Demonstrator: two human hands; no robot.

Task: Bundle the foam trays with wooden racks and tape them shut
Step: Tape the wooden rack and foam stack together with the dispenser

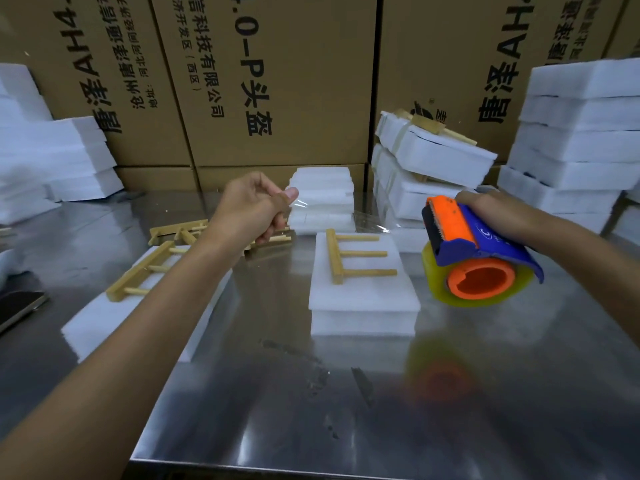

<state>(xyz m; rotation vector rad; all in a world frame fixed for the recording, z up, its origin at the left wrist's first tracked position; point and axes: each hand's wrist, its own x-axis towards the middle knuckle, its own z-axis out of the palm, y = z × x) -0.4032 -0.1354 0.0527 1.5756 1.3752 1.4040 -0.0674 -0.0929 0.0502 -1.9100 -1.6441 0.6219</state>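
While clear tape point(346, 216) is stretched, both hands are occupied.
Tape end is pinched by left hand point(251, 211); dispenser point(474, 258) is gripped by right hand point(491, 213).

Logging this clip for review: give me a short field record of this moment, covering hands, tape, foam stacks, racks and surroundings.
left hand: raised, pinching the free end of the clear tape
right hand: gripping the tape dispenser above the table
tape: stretched between the hands, not yet on a stack
centre foam stack: wooden rack lying on top, untaped
left foam stack: rack on top, partly behind the left forearm
spare racks: loose on the steel table
taped bundles: piled at back right
background: cardboard boxes
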